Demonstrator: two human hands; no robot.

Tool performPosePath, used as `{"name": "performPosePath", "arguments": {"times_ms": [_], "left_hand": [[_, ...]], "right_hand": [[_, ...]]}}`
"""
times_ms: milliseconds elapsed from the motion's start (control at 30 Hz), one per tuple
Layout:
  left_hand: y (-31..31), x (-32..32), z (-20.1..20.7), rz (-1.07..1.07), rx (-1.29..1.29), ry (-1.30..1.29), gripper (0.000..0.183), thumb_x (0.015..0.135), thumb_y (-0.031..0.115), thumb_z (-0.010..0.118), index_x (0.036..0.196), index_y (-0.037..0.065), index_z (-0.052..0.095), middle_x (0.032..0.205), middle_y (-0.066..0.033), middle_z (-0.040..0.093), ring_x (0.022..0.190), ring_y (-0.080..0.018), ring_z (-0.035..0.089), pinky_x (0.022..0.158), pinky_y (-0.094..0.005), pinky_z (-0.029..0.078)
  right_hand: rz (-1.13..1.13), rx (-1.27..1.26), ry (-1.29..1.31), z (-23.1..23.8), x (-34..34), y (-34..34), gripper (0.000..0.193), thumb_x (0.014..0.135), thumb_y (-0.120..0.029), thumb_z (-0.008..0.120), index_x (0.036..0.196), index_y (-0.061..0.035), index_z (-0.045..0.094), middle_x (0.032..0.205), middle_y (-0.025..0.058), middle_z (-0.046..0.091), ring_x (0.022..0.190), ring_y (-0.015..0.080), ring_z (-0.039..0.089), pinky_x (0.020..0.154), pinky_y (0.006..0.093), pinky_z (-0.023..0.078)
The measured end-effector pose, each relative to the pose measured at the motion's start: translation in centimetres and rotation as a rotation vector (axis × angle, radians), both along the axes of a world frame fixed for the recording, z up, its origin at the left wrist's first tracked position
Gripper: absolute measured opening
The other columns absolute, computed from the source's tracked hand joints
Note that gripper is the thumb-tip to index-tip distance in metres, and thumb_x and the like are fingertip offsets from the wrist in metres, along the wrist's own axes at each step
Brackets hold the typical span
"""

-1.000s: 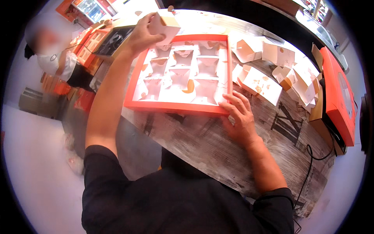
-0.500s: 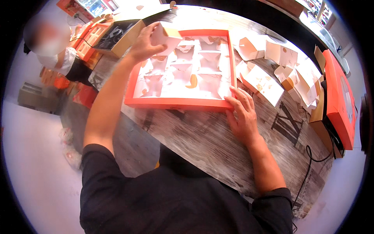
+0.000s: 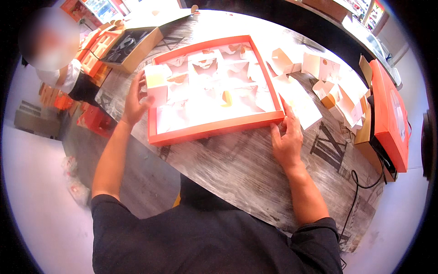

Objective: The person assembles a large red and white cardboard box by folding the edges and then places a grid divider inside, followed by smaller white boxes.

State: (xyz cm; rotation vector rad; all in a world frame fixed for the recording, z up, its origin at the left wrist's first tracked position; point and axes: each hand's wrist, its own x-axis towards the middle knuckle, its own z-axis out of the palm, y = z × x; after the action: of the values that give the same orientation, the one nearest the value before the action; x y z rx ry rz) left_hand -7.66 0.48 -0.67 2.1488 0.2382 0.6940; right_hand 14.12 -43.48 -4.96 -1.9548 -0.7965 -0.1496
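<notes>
A shallow red box [image 3: 214, 131] lies tilted across the table, with several white paper compartments [image 3: 205, 68] inside. At its left rim my left hand [image 3: 135, 101] grips a small white carton [image 3: 157, 76], fingers closed along its outer side. That carton overlaps the rim, and I cannot tell whether it rests inside the box. My right hand [image 3: 288, 141] is closed around the near right corner of the red box, thumb on the front wall and fingers along the right side. Glare washes out much of the box's inside.
Several loose white cartons [image 3: 321, 67] lie to the right. Beyond them a red lidded box [image 3: 388, 114] stands at the table's edge, near a black cable [image 3: 353, 196]. At the far left is an open cardboard box [image 3: 137, 52] with dark contents. Another person [image 3: 68, 75] is at left.
The red box has turned counterclockwise, its near left corner coming toward me. My left hand has brought the carton down from the far left corner to the left rim. The right hand stays at its corner.
</notes>
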Motion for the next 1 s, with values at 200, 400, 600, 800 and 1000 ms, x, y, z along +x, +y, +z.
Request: {"name": "performPosePath", "arguments": {"times_ms": [200, 400, 600, 800, 1000], "left_hand": [[-3.3, -2.1, -1.0, 0.099, 0.247, -0.072, 0.098, 0.083, 0.019, 0.083, 0.165, 0.006, 0.032, 0.15, -0.0123, 0.046, 0.135, -0.0266, 0.051, 0.1, -0.0382, 0.056], [-8.1, -5.3, -1.8, 0.326, 0.25, -0.055, 0.103, 0.088, 0.042, 0.08, 0.166, 0.002, 0.025, 0.153, -0.0173, 0.045, 0.14, -0.029, 0.051, 0.105, -0.0431, 0.054], [-19.8, -6.0, -0.3, 0.374, -0.133, -0.167, 0.104, 0.088, 0.03, 0.081, 0.166, -0.002, 0.02, 0.154, -0.02, 0.045, 0.139, -0.0291, 0.051, 0.109, -0.0426, 0.051], [-26.6, -5.0, 1.1, 0.138, -0.526, -0.197, 0.109, 0.088, 0.019, 0.081, 0.167, -0.003, 0.01, 0.159, -0.0197, 0.04, 0.142, -0.0297, 0.048, 0.116, -0.0436, 0.043], [-28.1, -4.3, 2.5, -0.102, -0.836, 0.032, 0.113, 0.088, 0.023, 0.084, 0.169, 0.001, 0.009, 0.161, -0.0183, 0.039, 0.148, -0.0294, 0.044, 0.116, -0.0444, 0.042]], "right_hand": [[0.092, 0.199, 0.088, -1.2, 0.2, 0.0, 0.086, 0.088, -0.003, 0.077, 0.162, 0.0017, 0.034, 0.124, 0.0163, 0.066, 0.112, 0.0273, 0.068, 0.101, 0.0396, 0.054], [0.337, -0.064, -0.081, -1.2, 0.0, -0.1, 0.1, 0.083, -0.025, 0.088, 0.162, 0.0024, 0.033, 0.158, 0.0252, 0.049, 0.144, 0.0389, 0.052, 0.12, 0.0446, 0.043], [0.619, -0.064, 0.04, 0.2, -2.5, 0.1, 0.11, 0.08, -0.04, 0.093, 0.162, 0.0018, 0.033, 0.155, 0.0242, 0.052, 0.137, 0.0392, 0.057, 0.117, 0.0468, 0.045], [0.713, -0.056, 0.002, 0.9, -1.5, -0.2, 0.15, 0.057, -0.061, 0.099, 0.169, -0.0036, 0.016, 0.173, 0.0282, 0.023, 0.161, 0.0446, 0.023, 0.129, 0.0512, 0.027], [0.491, -0.039, -0.054, 0.3, -0.3, 0.0, 0.134, 0.059, -0.027, 0.103, 0.167, -0.0057, 0.027, 0.168, 0.0249, 0.033, 0.153, 0.0424, 0.039, 0.126, 0.0504, 0.035]]}}
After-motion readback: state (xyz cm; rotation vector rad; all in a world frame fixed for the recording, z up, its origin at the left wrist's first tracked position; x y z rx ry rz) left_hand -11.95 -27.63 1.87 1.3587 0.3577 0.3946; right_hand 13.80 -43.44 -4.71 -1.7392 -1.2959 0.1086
